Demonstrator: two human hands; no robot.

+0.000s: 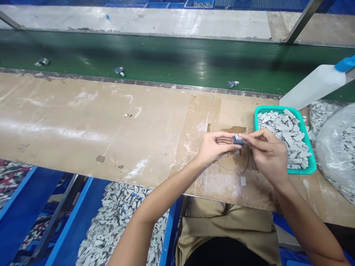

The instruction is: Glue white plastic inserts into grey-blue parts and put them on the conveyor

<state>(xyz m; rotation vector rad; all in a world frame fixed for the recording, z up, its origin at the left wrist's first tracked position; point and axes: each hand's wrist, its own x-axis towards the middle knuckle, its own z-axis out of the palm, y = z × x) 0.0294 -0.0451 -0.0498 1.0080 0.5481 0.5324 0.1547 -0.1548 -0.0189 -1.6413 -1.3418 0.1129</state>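
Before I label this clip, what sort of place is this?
Probably a factory assembly line: a green conveyor belt carrying small parts, a teal basket of grey pieces, and a blue bin heaped with more.

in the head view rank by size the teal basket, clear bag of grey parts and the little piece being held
1. clear plastic bag of grey parts, looks biggest though cut off
2. teal basket
3. small grey-blue part

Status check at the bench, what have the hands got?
Left hand and right hand both gripping small blue-and-grey part. Teal basket of grey pieces just beyond right hand.
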